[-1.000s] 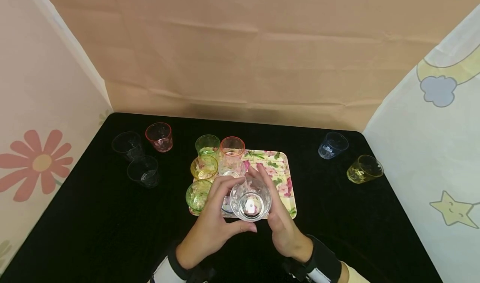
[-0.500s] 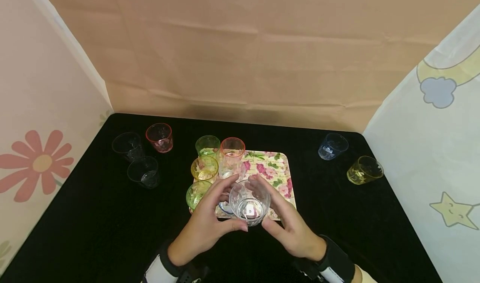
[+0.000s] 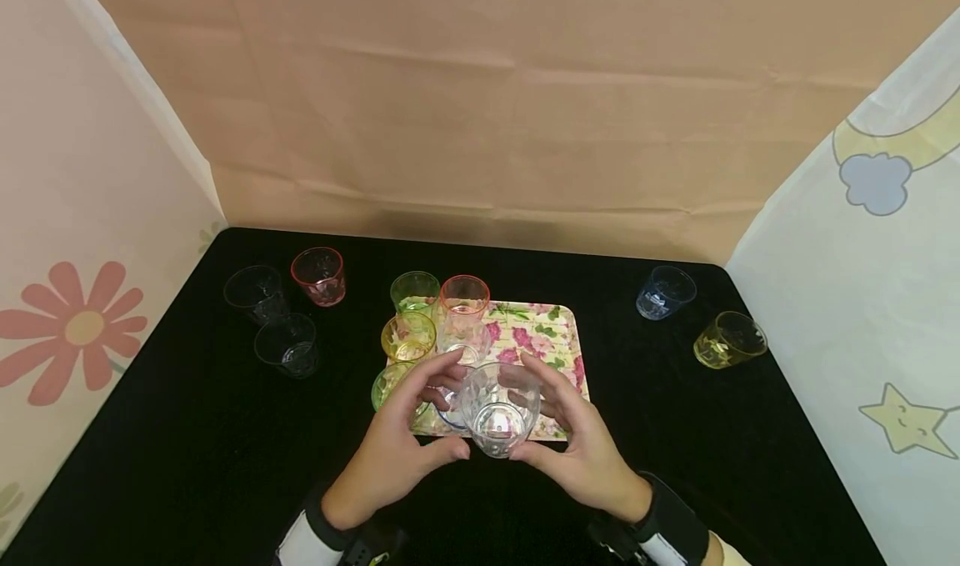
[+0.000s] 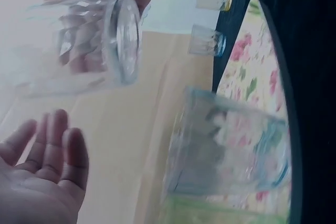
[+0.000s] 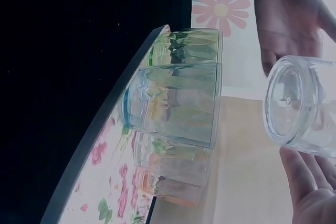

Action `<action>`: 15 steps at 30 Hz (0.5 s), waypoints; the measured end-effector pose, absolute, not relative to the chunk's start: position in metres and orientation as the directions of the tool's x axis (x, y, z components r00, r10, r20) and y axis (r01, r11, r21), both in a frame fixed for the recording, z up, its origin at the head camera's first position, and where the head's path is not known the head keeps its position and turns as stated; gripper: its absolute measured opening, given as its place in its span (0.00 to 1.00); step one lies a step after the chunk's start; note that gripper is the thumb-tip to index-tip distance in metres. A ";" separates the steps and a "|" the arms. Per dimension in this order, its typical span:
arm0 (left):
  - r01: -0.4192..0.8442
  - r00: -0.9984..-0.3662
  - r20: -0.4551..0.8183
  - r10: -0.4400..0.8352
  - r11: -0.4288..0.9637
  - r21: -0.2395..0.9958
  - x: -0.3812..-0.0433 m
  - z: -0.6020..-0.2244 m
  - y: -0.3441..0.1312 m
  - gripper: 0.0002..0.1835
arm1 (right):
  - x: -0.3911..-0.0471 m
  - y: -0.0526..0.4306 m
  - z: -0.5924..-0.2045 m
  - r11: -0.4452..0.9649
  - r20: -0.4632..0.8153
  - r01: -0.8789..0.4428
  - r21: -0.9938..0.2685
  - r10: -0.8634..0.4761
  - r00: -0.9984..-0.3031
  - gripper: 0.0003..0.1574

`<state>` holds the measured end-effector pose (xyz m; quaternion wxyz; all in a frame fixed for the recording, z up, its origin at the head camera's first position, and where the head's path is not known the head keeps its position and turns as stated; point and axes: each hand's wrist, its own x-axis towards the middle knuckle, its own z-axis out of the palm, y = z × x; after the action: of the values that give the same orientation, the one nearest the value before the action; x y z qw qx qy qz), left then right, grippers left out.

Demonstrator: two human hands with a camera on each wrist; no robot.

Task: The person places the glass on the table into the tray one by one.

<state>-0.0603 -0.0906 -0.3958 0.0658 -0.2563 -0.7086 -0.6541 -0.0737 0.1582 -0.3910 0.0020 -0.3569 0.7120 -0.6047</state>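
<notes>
A clear drinking glass (image 3: 498, 412) is held up over the near edge of the floral tray (image 3: 551, 337). My right hand (image 3: 588, 453) grips it from the right, thumb in front and fingers behind. On the other side, my left hand (image 3: 386, 449) has its fingers spread, with a gap between it and the glass in the left wrist view. The tray's left part bears a green glass (image 3: 415, 287), a red-rimmed glass (image 3: 465, 295), a yellow glass (image 3: 408, 333), another clear glass (image 3: 465, 341), a light green glass (image 3: 385, 383) and a blue glass (image 5: 173, 106). My left hand partly hides the last two.
Left on the black table (image 3: 187, 433) stand a red glass (image 3: 320, 276) and two clear glasses, one farther back (image 3: 257, 291), one nearer (image 3: 287, 345). At right are a blue glass (image 3: 664, 293) and a yellow glass (image 3: 729, 339). Cloth walls enclose the back and sides.
My left hand has let go of the clear glass and drawn off to the left. My right hand, straighter before, has closed round the glass, which has come slightly nearer.
</notes>
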 end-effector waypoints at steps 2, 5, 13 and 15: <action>0.469 -0.860 0.455 0.232 0.004 0.883 -0.061 -0.396 -0.094 0.23 | -0.074 0.159 -0.392 0.020 0.432 -0.508 -0.861 -0.497 -0.752 0.52; 0.506 -0.855 0.500 0.138 0.007 0.863 -0.063 -0.393 -0.102 0.08 | -0.075 0.161 -0.392 0.039 0.431 -0.509 -0.860 -0.480 -0.764 0.55; 0.468 -0.856 0.479 -0.194 0.103 0.878 -0.073 -0.397 -0.135 0.07 | -0.078 0.168 -0.391 0.069 0.441 -0.517 -0.853 -0.435 -0.785 0.59; 0.388 -0.869 0.417 -0.267 0.156 0.908 -0.077 -0.402 -0.142 0.07 | -0.079 0.171 -0.391 0.068 0.440 -0.512 -0.856 -0.423 -0.792 0.58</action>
<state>-0.0769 -0.1419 -0.4023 0.2527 -0.0423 -0.7170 -0.6483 -0.0787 0.1710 -0.3906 -0.0370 -0.3204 0.7297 -0.6029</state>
